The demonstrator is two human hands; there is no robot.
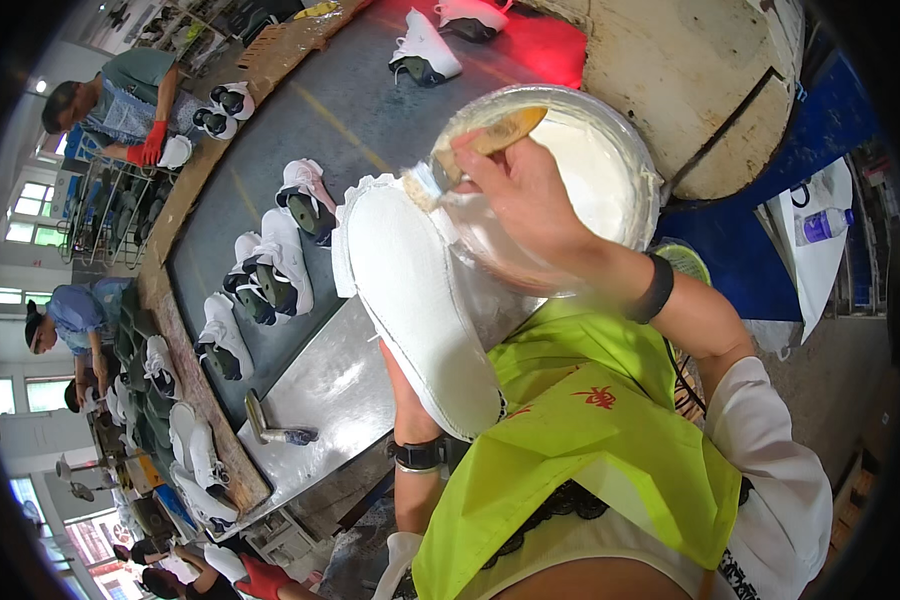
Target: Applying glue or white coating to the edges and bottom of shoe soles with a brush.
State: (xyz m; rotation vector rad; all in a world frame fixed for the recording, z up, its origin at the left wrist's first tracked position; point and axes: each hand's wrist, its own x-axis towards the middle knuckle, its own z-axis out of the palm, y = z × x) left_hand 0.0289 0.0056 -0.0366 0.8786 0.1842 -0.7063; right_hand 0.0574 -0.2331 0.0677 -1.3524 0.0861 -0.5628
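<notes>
My right hand [535,200] is closed around the wooden handle of a flat brush [510,130]. The bristles touch the edge of a white shoe upper [410,285] near its ragged, frilled end. The upper's flat, stitched underside faces up. Its other end points down toward my green apron [590,420]. From beneath, my left hand holds the upper; its fingers are hidden, and only the wrist and forearm with a black watch show. Just under my right hand is a round tub [655,190], its wall wrapped in clear plastic, with thick white paste inside.
Several white shoes [285,260] stand on the dark conveyor belt [345,100] to the left. A small hammer-like tool [260,420] lies on the metal ledge. Across the belt, co-workers [135,90] handle shoes. A bottle [825,225] is at the far right.
</notes>
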